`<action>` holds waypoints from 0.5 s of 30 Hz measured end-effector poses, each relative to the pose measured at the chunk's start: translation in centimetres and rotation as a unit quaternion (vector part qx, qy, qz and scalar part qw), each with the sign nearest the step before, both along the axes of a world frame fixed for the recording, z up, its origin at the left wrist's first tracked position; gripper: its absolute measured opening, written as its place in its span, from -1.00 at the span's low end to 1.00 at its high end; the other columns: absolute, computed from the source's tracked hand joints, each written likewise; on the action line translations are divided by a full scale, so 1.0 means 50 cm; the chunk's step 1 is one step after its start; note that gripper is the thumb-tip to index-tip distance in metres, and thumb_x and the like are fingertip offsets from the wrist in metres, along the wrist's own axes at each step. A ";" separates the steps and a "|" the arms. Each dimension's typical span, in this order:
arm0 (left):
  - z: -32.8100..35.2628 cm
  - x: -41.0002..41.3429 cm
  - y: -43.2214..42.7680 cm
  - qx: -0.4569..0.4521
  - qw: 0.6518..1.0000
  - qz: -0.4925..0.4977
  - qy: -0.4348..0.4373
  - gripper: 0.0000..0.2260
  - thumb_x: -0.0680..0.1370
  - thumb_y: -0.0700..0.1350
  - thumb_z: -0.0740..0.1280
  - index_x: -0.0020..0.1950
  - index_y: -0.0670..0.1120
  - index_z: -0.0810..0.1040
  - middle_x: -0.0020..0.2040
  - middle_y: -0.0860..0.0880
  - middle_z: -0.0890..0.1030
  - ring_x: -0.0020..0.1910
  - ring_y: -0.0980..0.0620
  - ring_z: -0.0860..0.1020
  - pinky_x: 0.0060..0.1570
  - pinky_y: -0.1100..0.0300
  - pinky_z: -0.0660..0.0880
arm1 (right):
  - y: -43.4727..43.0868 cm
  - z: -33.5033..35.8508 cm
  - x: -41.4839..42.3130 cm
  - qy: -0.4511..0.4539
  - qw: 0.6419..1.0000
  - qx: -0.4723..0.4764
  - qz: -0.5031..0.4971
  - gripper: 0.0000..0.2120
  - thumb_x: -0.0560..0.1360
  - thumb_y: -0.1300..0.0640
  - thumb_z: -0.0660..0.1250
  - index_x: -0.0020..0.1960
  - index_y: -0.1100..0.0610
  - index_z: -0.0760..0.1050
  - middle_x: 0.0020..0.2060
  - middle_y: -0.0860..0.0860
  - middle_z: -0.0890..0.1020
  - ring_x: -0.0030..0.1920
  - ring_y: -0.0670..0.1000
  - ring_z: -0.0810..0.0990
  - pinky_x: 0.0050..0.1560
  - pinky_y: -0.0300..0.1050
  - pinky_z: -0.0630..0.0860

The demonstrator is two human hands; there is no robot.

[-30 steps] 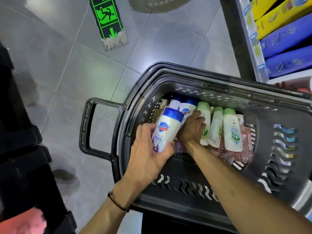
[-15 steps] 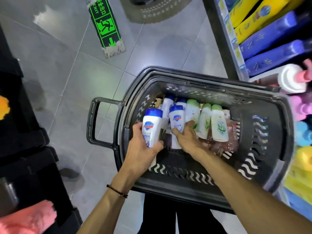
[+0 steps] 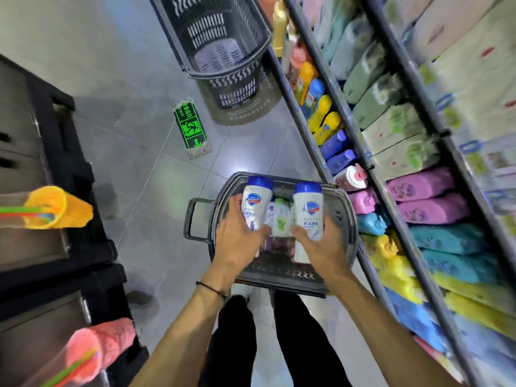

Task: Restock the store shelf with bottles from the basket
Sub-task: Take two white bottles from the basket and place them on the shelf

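Note:
A dark grey basket (image 3: 344,219) stands on the floor in front of my legs, beside the store shelf (image 3: 351,135). My left hand (image 3: 237,241) grips a white bottle with a blue cap (image 3: 255,202), held upright above the basket. My right hand (image 3: 318,247) grips a second white blue-capped bottle (image 3: 308,208) the same way. Between them, a green-capped bottle (image 3: 280,216) and other bottles lie in the basket, partly hidden by my hands.
The shelf on the right holds yellow, blue and pink bottles (image 3: 324,118) low down and soft packs (image 3: 427,202) above. A second, empty dark basket (image 3: 223,51) stands further up the aisle. A green exit sticker (image 3: 191,129) marks the floor. Dark racks (image 3: 55,191) with mops line the left.
My head has risen, showing more of the aisle and shelf. My right hand has taken a second blue-capped bottle and both hands have lifted their bottles above the basket.

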State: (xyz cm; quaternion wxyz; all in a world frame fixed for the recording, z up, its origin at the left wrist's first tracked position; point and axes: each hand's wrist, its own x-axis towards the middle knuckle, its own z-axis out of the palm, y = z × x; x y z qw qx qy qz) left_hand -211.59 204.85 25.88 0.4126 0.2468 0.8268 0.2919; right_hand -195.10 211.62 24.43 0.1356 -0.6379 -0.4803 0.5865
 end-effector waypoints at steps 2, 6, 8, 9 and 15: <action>0.090 0.012 0.007 0.026 0.999 -0.015 0.029 -0.40 0.30 -0.06 0.51 0.28 0.09 0.35 -0.04 0.02 0.68 -0.15 -0.05 0.65 -0.12 -0.03 0.62 | 0.004 0.087 0.003 0.022 0.999 0.026 -0.021 -0.74 0.46 0.16 0.52 0.08 0.06 0.52 -0.10 0.01 0.69 -0.17 -0.10 0.68 -0.19 -0.19 0.58; 0.250 0.032 0.018 0.094 0.993 -0.023 0.060 -0.44 0.35 -0.07 0.51 0.17 0.26 0.26 -0.07 0.07 0.64 -0.20 0.04 0.63 -0.17 -0.01 0.62 | -0.005 0.261 0.014 0.082 0.994 0.056 -0.052 -0.75 0.53 0.18 0.45 0.18 0.11 0.50 -0.08 0.01 0.69 -0.19 -0.15 0.69 -0.25 -0.25 0.56; 0.316 0.041 0.025 0.123 0.989 -0.048 0.059 -0.42 0.35 -0.05 0.49 0.23 0.24 0.27 -0.06 0.09 0.63 -0.18 0.05 0.64 -0.16 -0.02 0.63 | -0.014 0.338 0.025 0.083 0.991 0.087 -0.056 -0.72 0.54 0.14 0.45 0.22 0.07 0.49 -0.03 -0.02 0.69 -0.12 -0.15 0.69 -0.24 -0.31 0.56; 0.347 0.044 0.028 0.138 0.988 -0.055 0.051 -0.41 0.34 -0.05 0.49 0.25 0.21 0.28 -0.08 0.10 0.63 -0.18 0.06 0.64 -0.18 -0.04 0.64 | -0.020 0.375 0.030 0.074 0.989 0.112 -0.059 -0.70 0.54 0.12 0.45 0.23 0.07 0.48 -0.02 -0.03 0.68 -0.10 -0.14 0.68 -0.24 -0.32 0.55; 0.528 0.089 0.052 0.240 0.960 -0.136 0.039 -0.40 0.29 0.19 0.38 0.29 0.18 0.31 -0.08 0.11 0.62 -0.19 0.07 0.63 -0.22 0.00 0.61 | -0.054 0.552 0.089 0.041 0.956 0.241 -0.161 -0.66 0.50 0.07 0.48 0.20 0.09 0.46 -0.03 0.03 0.67 -0.10 -0.01 0.66 -0.24 -0.22 0.57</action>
